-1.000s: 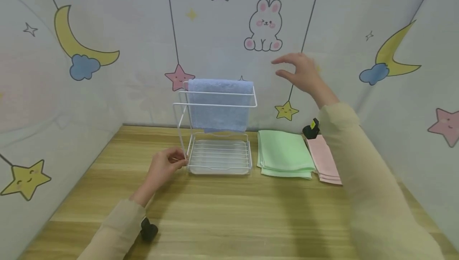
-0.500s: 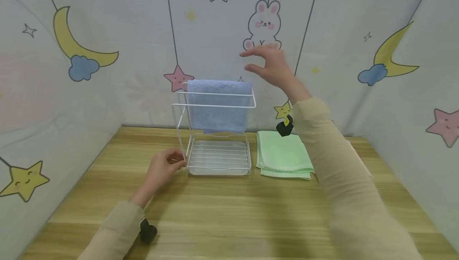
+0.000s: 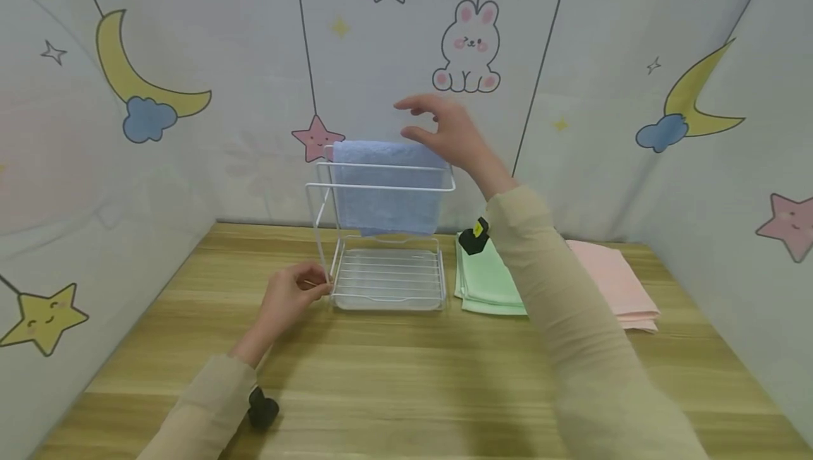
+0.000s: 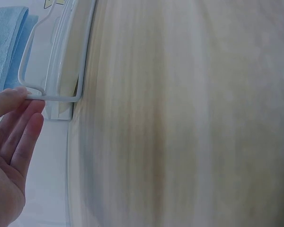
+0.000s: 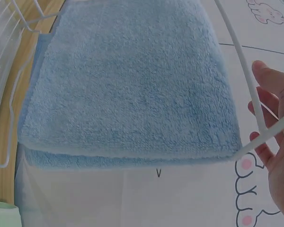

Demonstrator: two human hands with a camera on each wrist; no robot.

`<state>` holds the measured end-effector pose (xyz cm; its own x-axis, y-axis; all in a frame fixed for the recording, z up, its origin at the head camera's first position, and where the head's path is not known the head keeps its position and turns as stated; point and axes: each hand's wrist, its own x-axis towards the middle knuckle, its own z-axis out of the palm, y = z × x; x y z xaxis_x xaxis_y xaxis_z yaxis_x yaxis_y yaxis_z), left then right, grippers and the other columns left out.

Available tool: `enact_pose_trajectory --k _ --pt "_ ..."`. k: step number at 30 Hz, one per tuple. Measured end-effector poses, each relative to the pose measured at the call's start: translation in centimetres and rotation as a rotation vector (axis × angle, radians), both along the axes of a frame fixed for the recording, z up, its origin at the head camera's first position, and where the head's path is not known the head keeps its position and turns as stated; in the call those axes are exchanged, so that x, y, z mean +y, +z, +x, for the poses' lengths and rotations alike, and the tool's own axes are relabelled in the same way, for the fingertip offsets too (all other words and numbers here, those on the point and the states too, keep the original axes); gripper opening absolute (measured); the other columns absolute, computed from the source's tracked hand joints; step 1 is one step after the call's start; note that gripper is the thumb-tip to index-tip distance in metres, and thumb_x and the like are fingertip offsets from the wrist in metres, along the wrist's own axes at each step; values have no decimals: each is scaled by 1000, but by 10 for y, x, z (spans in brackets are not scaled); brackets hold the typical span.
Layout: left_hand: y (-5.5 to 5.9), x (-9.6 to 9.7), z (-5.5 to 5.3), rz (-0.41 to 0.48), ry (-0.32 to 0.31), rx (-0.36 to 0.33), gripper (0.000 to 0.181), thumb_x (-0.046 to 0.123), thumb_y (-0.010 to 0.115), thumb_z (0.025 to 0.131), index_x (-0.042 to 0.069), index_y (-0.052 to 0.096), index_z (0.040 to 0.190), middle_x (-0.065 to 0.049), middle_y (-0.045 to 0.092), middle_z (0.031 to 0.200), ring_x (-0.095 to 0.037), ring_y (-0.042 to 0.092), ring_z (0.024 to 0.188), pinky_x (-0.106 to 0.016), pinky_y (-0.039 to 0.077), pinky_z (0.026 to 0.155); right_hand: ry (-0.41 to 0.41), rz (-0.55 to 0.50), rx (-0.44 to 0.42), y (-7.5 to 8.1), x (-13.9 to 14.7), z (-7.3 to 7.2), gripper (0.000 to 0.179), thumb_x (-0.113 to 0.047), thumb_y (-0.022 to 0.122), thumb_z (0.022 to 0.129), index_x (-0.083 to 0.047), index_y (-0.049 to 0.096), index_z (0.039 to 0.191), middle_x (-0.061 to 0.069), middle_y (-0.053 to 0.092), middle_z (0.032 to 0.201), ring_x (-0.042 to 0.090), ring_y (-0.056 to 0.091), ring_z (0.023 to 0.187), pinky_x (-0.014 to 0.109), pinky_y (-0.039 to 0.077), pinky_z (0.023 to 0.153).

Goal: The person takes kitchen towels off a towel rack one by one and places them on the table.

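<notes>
A white wire rack [image 3: 381,187] stands at the back of the table, a light blue towel [image 3: 389,212] draped over its rear top bar. My left hand [image 3: 286,301] pinches the rack's lower left side wire; in the left wrist view, thumb and fingertips meet on that wire [image 4: 61,99]. Just above the towel's right end is my right hand [image 3: 449,132], holding nothing, thumb and fingers apart and gently curved. From the right wrist, the terry towel [image 5: 128,85] hangs folded over the bar, with the right hand [image 5: 280,127] beyond the rack's wires.
Beneath the rack's lower grid sits a clear tray [image 3: 389,303]. Folded green cloths [image 3: 485,280] lie right of the rack, partly behind my right sleeve [image 3: 571,319]. Farther right lie folded pink cloths [image 3: 616,280]. A cartoon-printed backdrop [image 3: 254,93] encloses the table [image 3: 381,382].
My right hand has moved left, from the rack's right side to above the hanging towel, dipping slightly lately. The left hand keeps its pinch on the rack; the towel has not shifted.
</notes>
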<state>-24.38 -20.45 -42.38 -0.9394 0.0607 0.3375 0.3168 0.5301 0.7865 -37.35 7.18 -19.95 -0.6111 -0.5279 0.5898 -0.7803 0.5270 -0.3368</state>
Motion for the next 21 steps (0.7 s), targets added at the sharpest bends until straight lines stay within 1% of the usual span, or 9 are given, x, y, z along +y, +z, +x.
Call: enact_pose_trajectory --k 3,8,13,19,21 --pt "1 0 0 6 -4 -2 13 4 74 76 4 65 85 -12 72 84 -18 68 75 -19 54 61 16 7 -6 -5 -6 0 39 -23 67 87 -19 58 124 -4 59 129 13 56 113 32 46 94" --pt "-2 -1 -1 10 -9 -16 13 6 75 77 4 65 86 -12 72 85 -17 69 75 -18 53 61 56 36 -23 -11 -13 2 39 -22 68 86 -18 59 124 -2 59 129 15 57 113 31 48 92" --pt "-2 -3 -1 3 -5 -12 14 7 75 77 5 65 87 -12 72 86 -17 69 75 -18 53 61 74 73 -78 -12 -16 4 39 -21 68 85 -17 60 123 0 61 127 16 59 112 33 50 92" --pt "-2 -3 -1 -10 4 -13 12 6 75 77 6 66 86 -10 72 85 -13 68 74 -19 54 61 79 118 -152 -12 -18 2 40 -18 72 82 -12 61 120 4 64 122 16 60 107 29 50 92" --pt "-2 -3 -1 -17 5 -11 12 7 75 77 6 66 86 -10 72 84 -11 67 74 -19 54 61 69 140 -162 -12 -18 2 40 -17 72 82 -11 62 119 4 65 120 15 60 106 30 50 93"
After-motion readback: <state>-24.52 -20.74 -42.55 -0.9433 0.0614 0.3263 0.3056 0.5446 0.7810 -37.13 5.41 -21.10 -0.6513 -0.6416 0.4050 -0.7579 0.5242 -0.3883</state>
